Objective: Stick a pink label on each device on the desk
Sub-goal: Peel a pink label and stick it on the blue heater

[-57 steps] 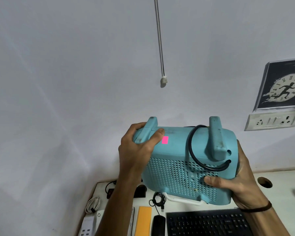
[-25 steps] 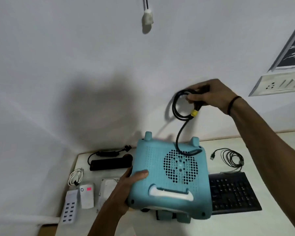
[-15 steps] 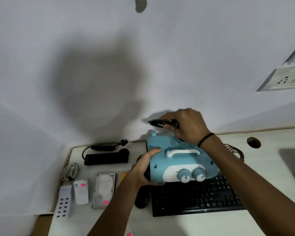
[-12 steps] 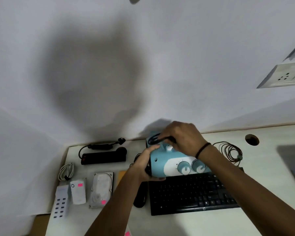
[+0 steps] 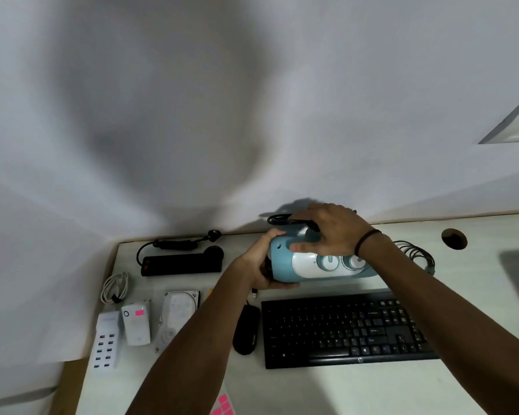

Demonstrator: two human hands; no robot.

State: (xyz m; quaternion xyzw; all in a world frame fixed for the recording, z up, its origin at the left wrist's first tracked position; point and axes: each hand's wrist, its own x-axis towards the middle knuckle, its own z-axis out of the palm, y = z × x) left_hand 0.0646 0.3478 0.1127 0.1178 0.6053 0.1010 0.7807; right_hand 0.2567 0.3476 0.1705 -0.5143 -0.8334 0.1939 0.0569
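There, blue heater [image 5: 309, 265] between left hand [image 5: 259, 265] and right hand [image 5: 331, 232].

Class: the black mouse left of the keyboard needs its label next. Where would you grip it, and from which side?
Probably from above, fingers on the two long sides of the mouse. It lies flat, domed and narrow; the keyboard crowds its right side, so descend rather than slide in.

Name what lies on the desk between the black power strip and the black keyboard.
In the head view, the black mouse lies between the black power strip and the black keyboard; the left forearm crosses there too.
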